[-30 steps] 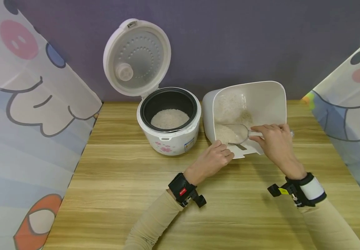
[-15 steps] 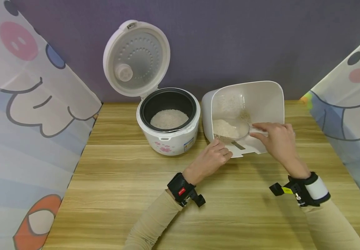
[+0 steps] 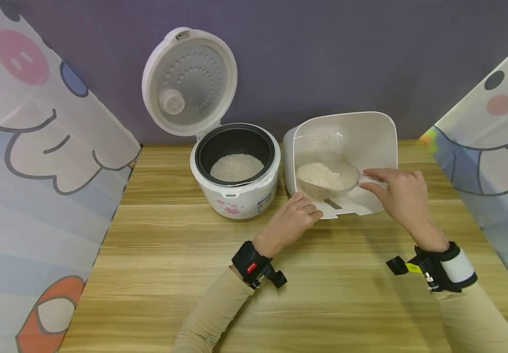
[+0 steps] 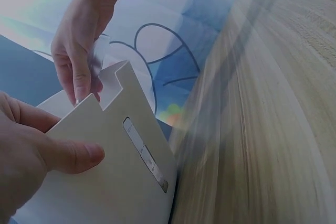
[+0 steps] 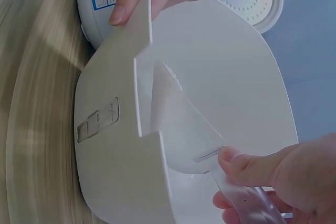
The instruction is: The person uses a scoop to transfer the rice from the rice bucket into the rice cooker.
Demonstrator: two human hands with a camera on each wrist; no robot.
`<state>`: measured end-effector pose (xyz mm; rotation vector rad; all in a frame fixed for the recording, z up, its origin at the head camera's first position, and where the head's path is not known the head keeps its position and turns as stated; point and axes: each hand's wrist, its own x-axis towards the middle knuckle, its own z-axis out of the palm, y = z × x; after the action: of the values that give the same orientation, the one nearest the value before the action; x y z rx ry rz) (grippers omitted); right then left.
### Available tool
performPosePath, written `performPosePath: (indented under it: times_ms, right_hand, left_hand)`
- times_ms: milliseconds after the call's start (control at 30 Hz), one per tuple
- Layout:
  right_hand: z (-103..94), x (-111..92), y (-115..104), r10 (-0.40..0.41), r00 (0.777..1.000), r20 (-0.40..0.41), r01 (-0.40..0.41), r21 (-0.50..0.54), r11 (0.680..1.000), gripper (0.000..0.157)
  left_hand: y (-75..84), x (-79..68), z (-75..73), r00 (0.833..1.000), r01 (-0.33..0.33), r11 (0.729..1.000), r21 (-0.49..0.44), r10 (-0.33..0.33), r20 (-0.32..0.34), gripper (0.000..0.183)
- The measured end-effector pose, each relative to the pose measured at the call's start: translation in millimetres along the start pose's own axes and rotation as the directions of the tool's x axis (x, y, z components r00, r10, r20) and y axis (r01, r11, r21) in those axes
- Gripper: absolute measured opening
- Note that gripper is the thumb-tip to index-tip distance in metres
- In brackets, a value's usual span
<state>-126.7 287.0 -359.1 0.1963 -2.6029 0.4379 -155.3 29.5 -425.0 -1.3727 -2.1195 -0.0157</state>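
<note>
A white rice bin (image 3: 368,132) leans with its mouth toward me. My left hand (image 3: 290,218) grips its near left rim, thumb (image 4: 79,156) on the outer wall and fingers inside. In my right hand (image 3: 401,201) is the handle of a clear plastic scoop (image 5: 184,124), pinched between thumb and fingers. The scoop is inside the bin mouth, heaped with white rice (image 3: 317,175). To the left stands a white rice cooker (image 3: 236,201), its lid (image 3: 192,81) raised; more rice (image 3: 237,167) lies in its dark inner pot (image 3: 209,152).
Everything stands on a wood-grain table (image 3: 183,294). A dark grey-purple wall (image 3: 324,59) rises behind the cooker and bin. Cartoon-printed sheets (image 3: 37,220) border the table on both sides.
My right hand has drawn the scoop back to the right, and it now carries a heap of rice. My left hand keeps its hold on the bin rim.
</note>
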Motion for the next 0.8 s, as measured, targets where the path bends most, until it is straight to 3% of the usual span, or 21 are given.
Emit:
performPosePath:
  times_ms: [267,633,800]
  right_hand:
    - [-9.5,0,5,-0.009,1.0,0.009,0.009,-0.001,1.0,0.034]
    - [-30.0,6,2,-0.151,0.987,-0.052,0.15,-0.018,0.988,0.036]
    - [-45.2,8,-2,-0.122,0.992,-0.021,0.122,-0.004,0.992,0.035]
  left_hand:
    - [-0.7,0.7,-2.5,1.0,-0.003,1.0,0.001,0.003,0.01,0.013]
    - [-0.4,-0.9,-2.4,1.0,-0.001,1.0,0.013,0.001,0.01,0.013]
    - [0.2,-0.5,-2.3,1.0,-0.002,1.0,0.009,0.002,0.007,0.013]
